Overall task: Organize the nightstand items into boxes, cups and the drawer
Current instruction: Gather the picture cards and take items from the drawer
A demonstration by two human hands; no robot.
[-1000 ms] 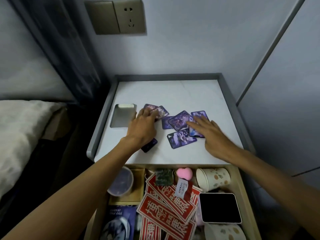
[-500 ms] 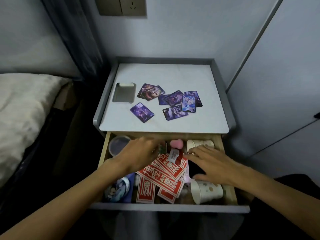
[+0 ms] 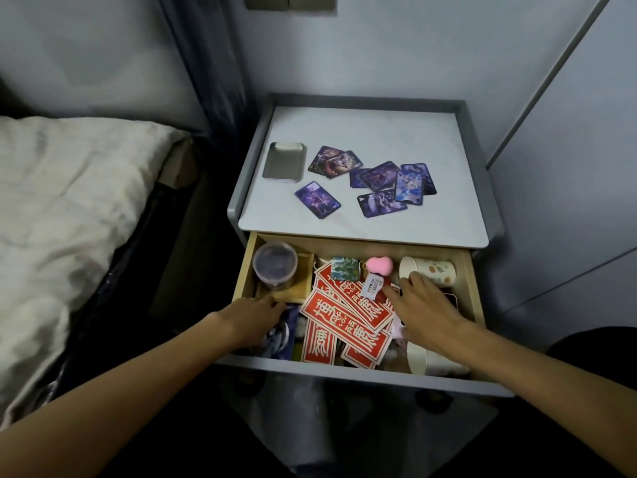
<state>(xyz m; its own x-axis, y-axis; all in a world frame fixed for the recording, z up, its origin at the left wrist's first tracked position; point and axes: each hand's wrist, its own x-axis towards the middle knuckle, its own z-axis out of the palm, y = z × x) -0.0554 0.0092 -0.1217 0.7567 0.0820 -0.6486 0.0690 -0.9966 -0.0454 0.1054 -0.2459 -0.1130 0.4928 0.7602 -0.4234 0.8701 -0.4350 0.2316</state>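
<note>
Drawer (image 3: 344,371) stands pulled out below the tabletop (image 3: 379,132), and both of your hands are down in it. Your right hand (image 3: 427,313) lies released, fingers spread and relaxed, over the red envelopes (image 3: 344,313) fanned across the middle. Its foremost fingertip touches or nearly touches the mouth of the paper cup (image 3: 431,270) tipped on its side just beyond it; I cannot tell which. That spread looks like sorting, a hand feeling for what to lift first. A second cup (image 3: 418,358) lies by your right wrist, against the front wall. Just left of your right fingertips sits a small white label (image 3: 373,288), and beyond it a pink heart sponge (image 3: 379,264).

Your left hand (image 3: 255,315) is at the near left corner, knuckles up, fingers bent downwards at the near edge of the wooden box (image 3: 305,282). Whether it grips anything I cannot tell, since the hand hides what is beneath. A dark blue packet (image 3: 287,326) shows just right of it, and the clear lidded tub (image 3: 275,265) sits in the box just beyond it.

Well beyond both hands, the purple cards (image 3: 382,175) lie loose and overlapping on the tabletop, with the shallow metal tin (image 3: 284,162) beside them — likely their home, so that part is not yet done. Judging by the clutter, you are early in the task — the cups need standing upright before they can take anything.
</note>
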